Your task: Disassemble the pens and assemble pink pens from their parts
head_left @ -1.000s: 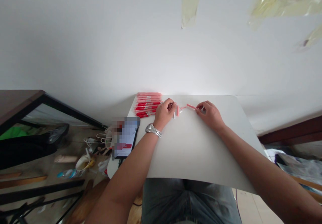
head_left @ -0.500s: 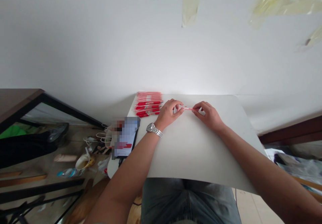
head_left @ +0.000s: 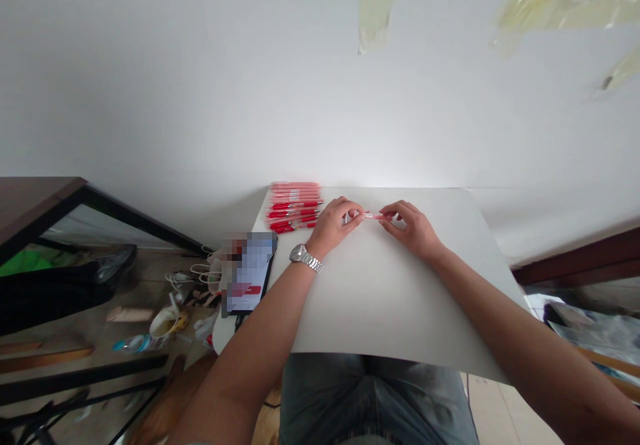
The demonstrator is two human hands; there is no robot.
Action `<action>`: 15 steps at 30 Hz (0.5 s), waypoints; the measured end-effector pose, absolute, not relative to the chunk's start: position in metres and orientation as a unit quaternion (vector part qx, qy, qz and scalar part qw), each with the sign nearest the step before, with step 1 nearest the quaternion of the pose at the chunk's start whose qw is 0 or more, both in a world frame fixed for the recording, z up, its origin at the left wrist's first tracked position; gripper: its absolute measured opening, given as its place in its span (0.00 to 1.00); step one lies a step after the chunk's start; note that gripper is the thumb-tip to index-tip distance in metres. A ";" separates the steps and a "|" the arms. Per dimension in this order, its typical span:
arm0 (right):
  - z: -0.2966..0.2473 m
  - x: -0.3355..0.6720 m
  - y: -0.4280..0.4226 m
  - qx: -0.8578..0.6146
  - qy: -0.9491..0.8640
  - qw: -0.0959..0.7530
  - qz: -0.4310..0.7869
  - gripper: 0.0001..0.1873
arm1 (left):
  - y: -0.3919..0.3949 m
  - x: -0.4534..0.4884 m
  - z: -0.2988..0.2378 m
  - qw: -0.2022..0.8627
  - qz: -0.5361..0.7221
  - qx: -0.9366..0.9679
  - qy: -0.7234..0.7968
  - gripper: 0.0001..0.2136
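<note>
Over the worktop (head_left: 380,285), the pink pen barrel (head_left: 370,216) is pinched by both left hand (head_left: 334,223) and right hand (head_left: 413,228); fitting is apparently in hand, steady alignment being called for.

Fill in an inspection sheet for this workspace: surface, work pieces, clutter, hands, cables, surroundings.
Surface: white table, against the wall.
Work pieces: one slim pinkish-red piece between the hands; red pens and slim pink pieces in a row at the table's far left.
Clutter: dark-edged device on the table's left side, screen blurred; white container and clear bottle on the floor.
Hands: left hand and right hand pinch opposite ends of the slim pinkish-red piece; metal watch on left wrist.
Cables: white cables looped beyond the table's left side.
Surroundings: white wall with yellowish tape.
</note>
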State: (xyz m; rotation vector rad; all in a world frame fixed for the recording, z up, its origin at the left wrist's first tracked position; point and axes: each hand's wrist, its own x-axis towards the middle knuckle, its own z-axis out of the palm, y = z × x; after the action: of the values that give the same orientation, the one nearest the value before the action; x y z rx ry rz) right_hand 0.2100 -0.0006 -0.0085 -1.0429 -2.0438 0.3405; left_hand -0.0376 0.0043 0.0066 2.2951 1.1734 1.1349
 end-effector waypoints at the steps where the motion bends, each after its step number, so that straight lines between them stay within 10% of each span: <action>1: -0.009 0.210 -0.001 -0.411 -0.809 0.398 0.135 0.09 | 0.004 -0.038 0.007 0.163 0.399 0.804 0.410 0.05; 15: -0.006 0.209 -0.001 -0.431 -0.795 0.400 0.147 0.08 | 0.003 -0.038 0.008 0.128 0.398 0.795 0.440 0.06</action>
State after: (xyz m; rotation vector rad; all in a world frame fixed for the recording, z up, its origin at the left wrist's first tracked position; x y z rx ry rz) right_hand 0.2092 -0.0010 -0.0057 -1.0914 -2.0126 0.3728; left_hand -0.0379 0.0027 0.0082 2.3136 1.2797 1.1566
